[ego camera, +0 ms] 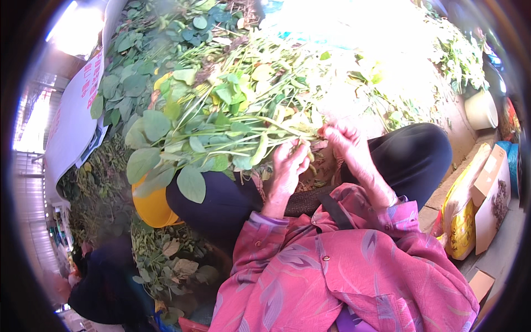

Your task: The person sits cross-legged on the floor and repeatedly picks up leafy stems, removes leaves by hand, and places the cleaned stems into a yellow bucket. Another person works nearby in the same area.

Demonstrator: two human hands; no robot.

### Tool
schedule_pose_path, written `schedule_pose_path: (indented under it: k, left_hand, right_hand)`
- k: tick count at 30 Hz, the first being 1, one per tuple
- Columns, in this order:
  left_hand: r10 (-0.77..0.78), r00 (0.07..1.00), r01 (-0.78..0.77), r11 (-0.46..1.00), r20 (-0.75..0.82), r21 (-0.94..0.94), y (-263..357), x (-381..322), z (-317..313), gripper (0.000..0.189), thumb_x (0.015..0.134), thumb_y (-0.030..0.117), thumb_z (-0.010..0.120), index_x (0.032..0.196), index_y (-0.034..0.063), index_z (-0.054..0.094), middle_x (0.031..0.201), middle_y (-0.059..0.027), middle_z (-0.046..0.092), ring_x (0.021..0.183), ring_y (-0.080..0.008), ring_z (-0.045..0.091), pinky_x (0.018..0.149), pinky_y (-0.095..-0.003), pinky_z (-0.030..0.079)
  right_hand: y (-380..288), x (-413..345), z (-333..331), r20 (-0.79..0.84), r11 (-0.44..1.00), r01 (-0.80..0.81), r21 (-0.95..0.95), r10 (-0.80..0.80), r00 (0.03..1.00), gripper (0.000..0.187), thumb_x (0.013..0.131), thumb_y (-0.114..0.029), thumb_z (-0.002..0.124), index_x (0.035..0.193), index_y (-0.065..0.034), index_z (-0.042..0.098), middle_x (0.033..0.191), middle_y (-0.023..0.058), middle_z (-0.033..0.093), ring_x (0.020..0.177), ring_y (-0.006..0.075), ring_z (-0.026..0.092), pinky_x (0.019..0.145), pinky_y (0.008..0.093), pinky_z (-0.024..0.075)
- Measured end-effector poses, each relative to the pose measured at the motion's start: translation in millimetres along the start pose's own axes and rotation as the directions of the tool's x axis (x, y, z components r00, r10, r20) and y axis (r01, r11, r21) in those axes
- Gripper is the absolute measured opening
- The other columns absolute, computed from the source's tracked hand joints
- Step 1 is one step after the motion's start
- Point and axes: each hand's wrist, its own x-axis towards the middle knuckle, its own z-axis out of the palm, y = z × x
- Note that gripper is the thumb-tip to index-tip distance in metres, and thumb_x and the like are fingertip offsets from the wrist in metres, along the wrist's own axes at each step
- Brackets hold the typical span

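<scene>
A leafy bean plant [232, 139] with green pods lies sideways in front of me, its leaves spreading to the left over my knee. At its stem end, my right hand [342, 139] is closed around the stem. Just left of it, my left hand [291, 159] has its fingers curled at the stems, with a small green pod by the fingertips. A larger green pod [260, 149] hangs beside the left hand. Below the leaves a yellow bucket [153, 203] shows partly, next to my knee.
Cut bean plants [265, 62] are heaped ahead and to the left. A cream bucket [481, 110], a yellow printed bag [460, 216] and an open cardboard box [491, 203] stand at the right. A white printed sheet [74, 120] hangs at the left. Bright glare hides part of the far area.
</scene>
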Motion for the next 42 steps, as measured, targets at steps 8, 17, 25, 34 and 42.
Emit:
schedule_pose_path:
  k: [8, 17, 25, 34, 42]
  left_hand:
    - [-0.064, 0.978, 0.061, 0.998, 0.197, 0.021, 6, -8, -10, 0.017, 0.087, 0.008, 0.054, 0.101, -0.0019, 0.056, 0.080, -0.0032, 0.057, 0.054, -0.0036, 0.044, 0.042, -0.0153, 0.029]
    - [-0.130, 0.982, 0.119, 0.989, 0.140, 0.083, 8, -8, -8, 0.013, 0.086, 0.012, 0.055, 0.093, 0.0003, 0.056, 0.070, 0.0007, 0.049, 0.053, -0.0047, 0.042, 0.043, -0.0150, 0.027]
    - [-0.084, 0.994, 0.079, 0.994, 0.068, 0.070, 5, -4, -7, 0.017, 0.089, 0.012, 0.052, 0.100, -0.0001, 0.057, 0.070, -0.0019, 0.054, 0.050, -0.0043, 0.047, 0.038, -0.0143, 0.028]
    - [0.014, 1.000, -0.010, 0.979, 0.018, -0.205, 14, -11, -13, 0.031, 0.091, 0.028, 0.050, 0.101, -0.0012, 0.054, 0.071, -0.0040, 0.054, 0.049, -0.0094, 0.048, 0.036, -0.0188, 0.032]
    - [-0.178, 0.983, 0.156, 0.944, -0.053, -0.289, 20, 18, 19, 0.038, 0.093, 0.041, 0.043, 0.100, 0.0054, 0.051, 0.070, -0.0016, 0.054, 0.049, -0.0096, 0.048, 0.037, -0.0189, 0.034]
  right_hand:
    - [-18, 67, -1, 0.257, 0.939, 0.076, -0.335, 0.014, 0.966, 0.027, 0.084, -0.029, 0.062, 0.094, -0.0046, 0.064, 0.061, -0.0080, 0.044, 0.057, 0.0023, 0.039, 0.052, 0.0194, 0.0313]
    - [-10, 85, 30, 0.522, 0.969, 0.107, -0.223, 0.025, 0.853, 0.026, 0.080, -0.021, 0.068, 0.063, -0.0073, 0.053, 0.056, -0.0099, 0.039, 0.053, 0.0021, 0.035, 0.048, 0.0222, 0.0303]
    - [-10, 104, 29, 0.384, 0.920, 0.262, -0.290, -0.138, 0.913, 0.039, 0.080, -0.013, 0.066, 0.056, -0.0091, 0.036, 0.056, -0.0071, 0.030, 0.055, 0.0044, 0.031, 0.050, 0.0231, 0.0286]
    - [-36, 88, 36, 0.254, 0.813, 0.380, -0.441, -0.293, 0.922, 0.014, 0.078, -0.010, 0.060, 0.072, -0.0006, 0.051, 0.069, 0.0031, 0.045, 0.068, 0.0131, 0.045, 0.063, 0.0281, 0.0375]
    - [-20, 78, 41, 0.290, 0.930, 0.224, -0.293, -0.137, 0.947, 0.012, 0.084, -0.011, 0.054, 0.094, -0.0043, 0.056, 0.074, -0.0018, 0.053, 0.065, 0.0049, 0.050, 0.056, 0.0217, 0.0435]
